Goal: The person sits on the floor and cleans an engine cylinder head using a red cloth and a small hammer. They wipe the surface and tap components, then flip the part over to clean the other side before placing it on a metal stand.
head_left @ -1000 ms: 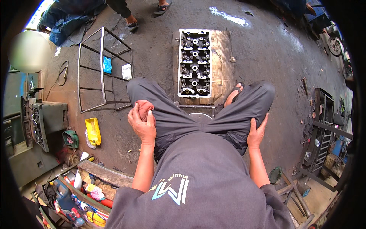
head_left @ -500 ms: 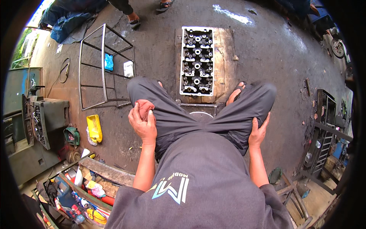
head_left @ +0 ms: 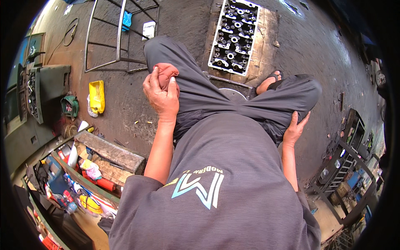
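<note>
Resting by my left knee, my left hand point(head_left: 162, 98) is closed on a reddish cloth rag point(head_left: 167, 71), which bunches out past the fingers. My right hand point(head_left: 296, 128) lies against the outer side of my right thigh, its fingers stretched and holding nothing. Beyond my feet a metal engine cylinder head point(head_left: 234, 36) lies on a worn wooden board point(head_left: 266, 35). Neither hand touches it. Its face shows rows of dark openings and round pale rings inside a light metal rim.
A metal rod frame point(head_left: 121, 37) stands at the far left, with a blue plastic bag point(head_left: 126, 21) by it. Nearer are a yellow cut-open container point(head_left: 97, 97), a green machine point(head_left: 56, 89) and a tool box point(head_left: 89, 187) of mixed items. Dark metal frames point(head_left: 341, 166) stand at the right.
The view has shifted, so the cylinder head now appears higher and further right. Both hands keep their places at my legs, the left still holding the rag.
</note>
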`<state>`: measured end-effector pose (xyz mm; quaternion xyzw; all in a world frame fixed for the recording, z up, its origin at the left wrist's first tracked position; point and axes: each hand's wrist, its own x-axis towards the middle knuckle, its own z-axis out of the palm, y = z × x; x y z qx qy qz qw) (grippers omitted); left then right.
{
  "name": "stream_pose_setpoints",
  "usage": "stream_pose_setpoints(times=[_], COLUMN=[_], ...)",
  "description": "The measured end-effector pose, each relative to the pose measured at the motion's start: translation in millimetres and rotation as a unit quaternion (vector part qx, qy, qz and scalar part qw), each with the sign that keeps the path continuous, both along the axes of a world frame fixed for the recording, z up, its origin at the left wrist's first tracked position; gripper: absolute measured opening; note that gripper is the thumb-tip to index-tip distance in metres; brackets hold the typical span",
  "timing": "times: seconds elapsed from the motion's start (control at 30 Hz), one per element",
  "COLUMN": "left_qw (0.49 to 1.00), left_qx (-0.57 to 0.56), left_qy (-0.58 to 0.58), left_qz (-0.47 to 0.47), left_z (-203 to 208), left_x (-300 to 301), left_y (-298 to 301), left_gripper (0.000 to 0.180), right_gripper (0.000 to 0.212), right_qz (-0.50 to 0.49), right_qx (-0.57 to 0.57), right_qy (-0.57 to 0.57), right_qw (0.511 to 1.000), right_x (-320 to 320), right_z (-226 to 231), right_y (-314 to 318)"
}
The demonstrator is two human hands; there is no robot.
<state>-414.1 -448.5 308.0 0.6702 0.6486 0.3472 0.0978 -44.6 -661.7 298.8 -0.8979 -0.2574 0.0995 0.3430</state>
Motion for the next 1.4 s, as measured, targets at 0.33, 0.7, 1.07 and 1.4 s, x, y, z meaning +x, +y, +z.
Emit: stream_pose_setpoints(times=[0.33,0.7,1.07,1.4], left_qw=[1.000,0.998,0.998,0.950], left_qx=[0.004,-0.018,-0.010,-0.094], left_qy=[-0.017,-0.002,0.026,-0.295], left_qz=[-0.003,-0.052,-0.061,0.018], left_z=[-4,4,12,52], left_x=[-11,2,12,-8], left_y=[-4,8,6,32], left_gripper=[0.046,0.042,0.044,0.042], right_gripper=[0.092,0.091,0.092,0.078], right_qz=[0.024,0.037,0.033,0.030], right_qx=[-0.036,-0.088,-0.041,-0.126], right_qy=[0.002,0.014,0.014,0.042], right_qw=[0.999,0.995,0.998,0.991], right_x=[2,5,6,27], right_z=[4,11,4,45], right_y=[9,12,7,22])
